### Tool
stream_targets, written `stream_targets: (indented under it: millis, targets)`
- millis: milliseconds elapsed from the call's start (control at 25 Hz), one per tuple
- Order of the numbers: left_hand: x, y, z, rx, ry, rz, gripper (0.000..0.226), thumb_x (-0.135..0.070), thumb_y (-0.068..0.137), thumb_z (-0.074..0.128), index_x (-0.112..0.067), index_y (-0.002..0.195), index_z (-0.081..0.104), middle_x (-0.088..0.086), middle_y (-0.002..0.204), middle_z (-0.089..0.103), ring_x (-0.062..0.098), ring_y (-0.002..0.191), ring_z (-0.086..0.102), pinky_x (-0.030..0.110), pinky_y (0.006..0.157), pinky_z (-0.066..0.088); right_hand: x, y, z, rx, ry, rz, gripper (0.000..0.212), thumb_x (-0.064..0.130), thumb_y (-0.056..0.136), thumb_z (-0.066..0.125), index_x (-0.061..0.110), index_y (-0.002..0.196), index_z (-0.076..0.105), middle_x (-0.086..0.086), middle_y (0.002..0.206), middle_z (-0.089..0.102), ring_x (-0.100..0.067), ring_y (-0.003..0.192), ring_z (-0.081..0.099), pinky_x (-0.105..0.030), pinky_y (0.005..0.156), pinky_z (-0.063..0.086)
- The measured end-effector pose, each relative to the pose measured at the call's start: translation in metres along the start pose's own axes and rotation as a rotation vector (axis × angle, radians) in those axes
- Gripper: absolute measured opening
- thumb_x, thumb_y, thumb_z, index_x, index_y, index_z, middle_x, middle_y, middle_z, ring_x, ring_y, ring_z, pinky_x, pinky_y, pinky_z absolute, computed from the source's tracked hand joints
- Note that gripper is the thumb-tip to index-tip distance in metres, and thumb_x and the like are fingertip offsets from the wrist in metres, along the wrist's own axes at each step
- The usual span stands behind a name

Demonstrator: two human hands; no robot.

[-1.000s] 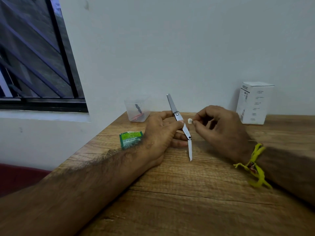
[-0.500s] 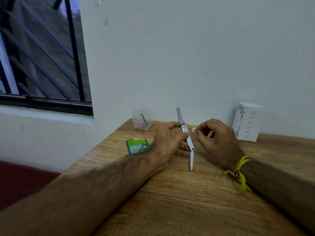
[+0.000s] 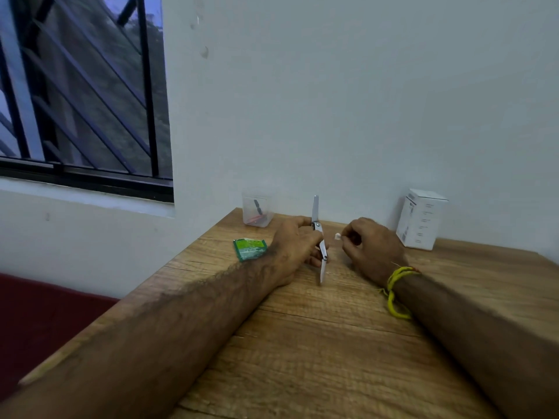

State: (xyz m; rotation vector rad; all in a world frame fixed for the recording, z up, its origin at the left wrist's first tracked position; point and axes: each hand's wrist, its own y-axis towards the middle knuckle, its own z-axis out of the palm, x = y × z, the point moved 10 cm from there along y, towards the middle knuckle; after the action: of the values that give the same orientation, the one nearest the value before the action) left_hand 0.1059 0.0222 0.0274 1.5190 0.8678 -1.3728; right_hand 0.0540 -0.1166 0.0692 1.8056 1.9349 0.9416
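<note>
L hand (image 3: 295,246) grips hinged metal tool (image 3: 320,243) upright, R hand (image 3: 373,249) pinches small white bit (image 3: 337,236) just beside it; prob. fitting step, next needs careful alignment w/ tool.

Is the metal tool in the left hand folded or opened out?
Opened out: the tool extends above and below the left hand, nearly straight.

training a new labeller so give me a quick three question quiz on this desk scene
1. True or false: the left hand grips a slim metal tool.
2. The right hand pinches: A a small white piece; B a coin; C a pencil.
3. What lies on the table beside the left wrist?
Key: 1 true; 2 A; 3 the green sachet.
</note>
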Motion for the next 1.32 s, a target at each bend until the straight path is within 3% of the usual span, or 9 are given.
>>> stream_targets:
  millis: [80,240,320,520,760,1000,1160,1320]
  targets:
    - [0.001,0.001,-0.002,0.019,-0.007,-0.008,0.028,0.003,0.093,0.055,-0.008,0.119,0.056,0.021,0.089,0.073,0.031,0.067,0.072,0.028,0.045,0.052,-0.002,-0.002,-0.005,-0.050,0.126,0.038,0.006,0.021,0.088,0.067,0.019,0.082,0.066,0.007,0.081,0.063,-0.011,0.077,0.060,-0.032,0.069,0.052]
    - [0.007,0.009,-0.001,0.083,-0.089,-0.038,0.029,0.002,0.097,0.055,-0.004,0.125,0.056,0.028,0.098,0.071,0.032,0.073,0.073,0.026,0.053,0.057,-0.016,0.000,-0.001,-0.084,0.362,0.269,0.014,0.027,0.086,0.073,0.015,0.082,0.069,0.006,0.077,0.069,-0.008,0.074,0.064,-0.007,0.056,0.044]
    - [0.008,0.010,0.001,0.120,-0.143,-0.050,0.027,-0.001,0.100,0.053,-0.002,0.127,0.056,0.029,0.100,0.069,0.031,0.075,0.073,0.025,0.056,0.059,-0.021,0.000,0.005,-0.072,0.455,0.347,0.016,0.027,0.087,0.074,0.012,0.084,0.069,0.002,0.077,0.072,-0.011,0.073,0.068,-0.008,0.056,0.048]
    - [0.012,0.012,0.002,0.159,-0.275,-0.079,0.034,0.004,0.098,0.056,-0.005,0.130,0.060,0.015,0.091,0.065,0.024,0.076,0.071,0.022,0.063,0.061,-0.041,-0.006,0.021,-0.129,0.841,0.549,0.012,0.012,0.085,0.076,0.005,0.090,0.068,-0.009,0.076,0.074,-0.024,0.076,0.074,-0.028,0.065,0.061]
    - [0.012,0.011,-0.004,0.090,-0.229,-0.039,0.011,0.006,0.092,0.063,-0.002,0.095,0.070,0.009,0.080,0.069,0.018,0.067,0.070,0.017,0.057,0.058,-0.038,-0.006,0.018,-0.108,0.868,0.491,0.012,0.008,0.087,0.072,0.013,0.095,0.064,-0.008,0.079,0.074,-0.015,0.069,0.070,-0.026,0.058,0.055]
    - [0.003,0.010,-0.007,0.070,-0.137,-0.003,0.004,-0.011,0.091,0.071,-0.008,0.091,0.073,0.014,0.084,0.075,0.022,0.066,0.071,0.018,0.039,0.045,-0.033,-0.002,0.021,-0.091,0.853,0.468,0.023,0.001,0.090,0.062,0.019,0.086,0.076,-0.001,0.084,0.075,-0.006,0.072,0.069,-0.020,0.060,0.056]
    - [-0.003,0.006,-0.001,0.099,-0.050,0.031,0.008,-0.018,0.094,0.068,-0.010,0.095,0.072,0.013,0.091,0.078,0.024,0.066,0.072,0.019,0.035,0.037,-0.035,-0.003,0.026,-0.048,0.917,0.521,0.013,0.020,0.093,0.067,0.015,0.091,0.079,0.002,0.084,0.076,-0.011,0.076,0.070,-0.024,0.059,0.056]
    - [-0.010,0.005,-0.014,-0.036,-0.113,0.054,0.019,-0.016,0.094,0.069,-0.003,0.107,0.066,0.012,0.092,0.079,0.024,0.070,0.074,0.020,0.037,0.041,-0.015,-0.007,0.023,0.048,0.923,0.476,0.022,0.033,0.092,0.068,0.017,0.083,0.080,-0.001,0.076,0.076,-0.006,0.062,0.066,-0.024,0.059,0.054]
